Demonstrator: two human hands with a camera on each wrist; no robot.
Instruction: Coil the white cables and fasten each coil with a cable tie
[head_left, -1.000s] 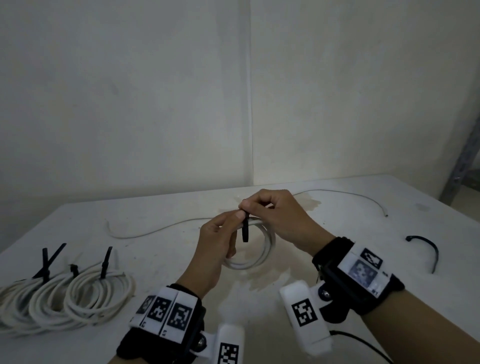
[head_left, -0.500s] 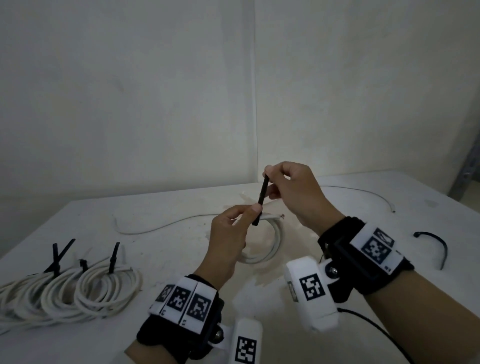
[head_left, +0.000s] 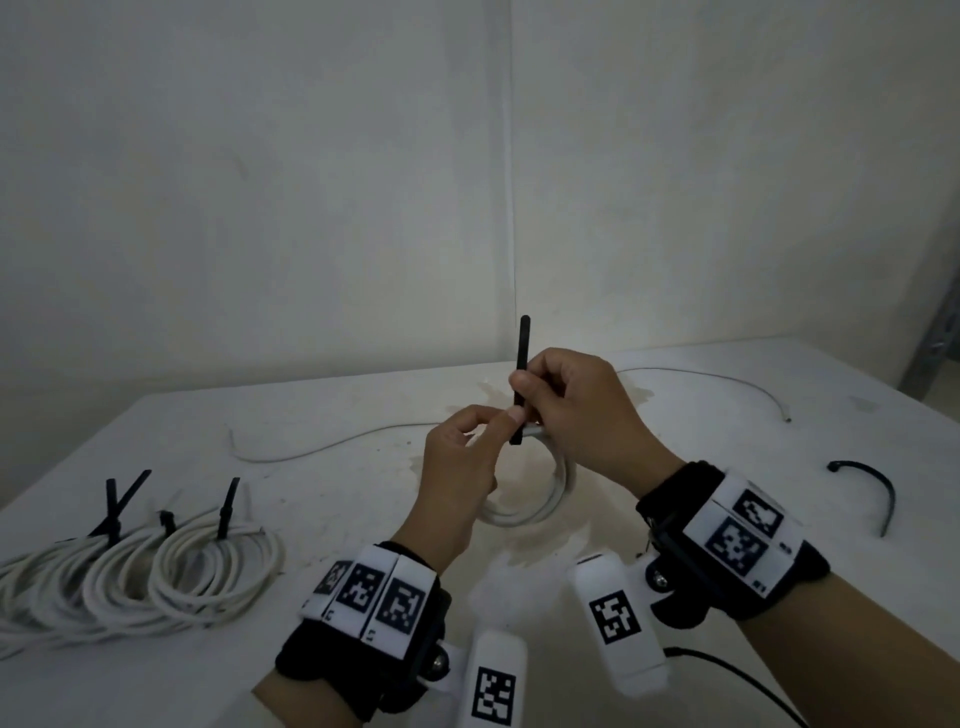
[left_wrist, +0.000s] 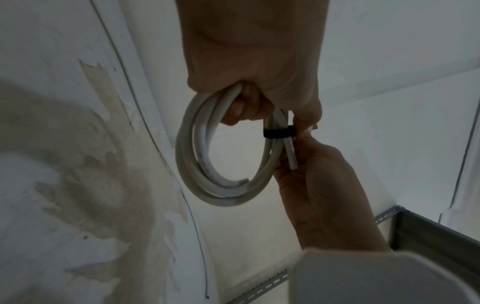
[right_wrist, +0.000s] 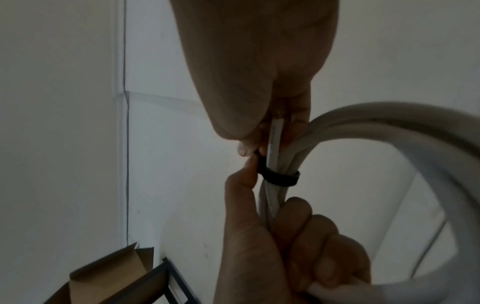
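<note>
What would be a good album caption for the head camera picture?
Two hands cinch a black cable tie round a white cable coil, finished coils lying on the table nearby.

Light is dim and flat in all three views, with a cool grey cast and no visible source. On the white table (head_left: 332, 467) the shadows are soft and faint. The head view bows straight lines toward its edges. Both wrist views are grainy and strongly warped; the near palms (left_wrist: 249, 41) sit dark and unfocused, while the black cable tie (right_wrist: 279, 177) stays fairly sharp.
</note>
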